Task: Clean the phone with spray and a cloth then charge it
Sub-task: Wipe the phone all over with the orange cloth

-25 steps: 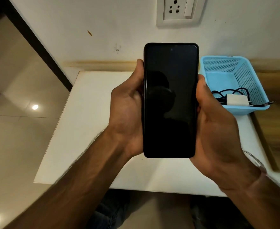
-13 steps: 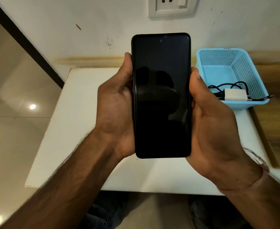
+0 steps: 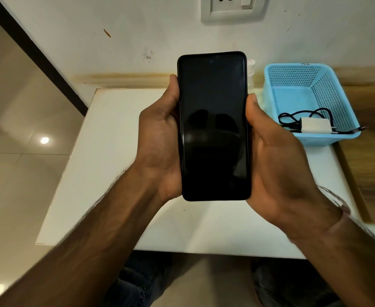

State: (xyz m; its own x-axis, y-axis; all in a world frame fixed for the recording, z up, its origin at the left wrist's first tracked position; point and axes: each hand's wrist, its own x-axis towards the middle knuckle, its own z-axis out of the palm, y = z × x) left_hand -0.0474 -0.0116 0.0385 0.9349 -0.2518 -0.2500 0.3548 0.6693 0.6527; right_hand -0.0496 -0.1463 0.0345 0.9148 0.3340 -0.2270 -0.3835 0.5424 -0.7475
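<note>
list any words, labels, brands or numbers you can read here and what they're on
No text can be read here.
phone: screen dark, no words or logo showing.
blue basket: small dark mark on the far rim, too small to read.
white bottle behind the phone: red spot, too blurred to tell.
charger: plain white, nothing legible.
wall socket: no lettering visible.
</note>
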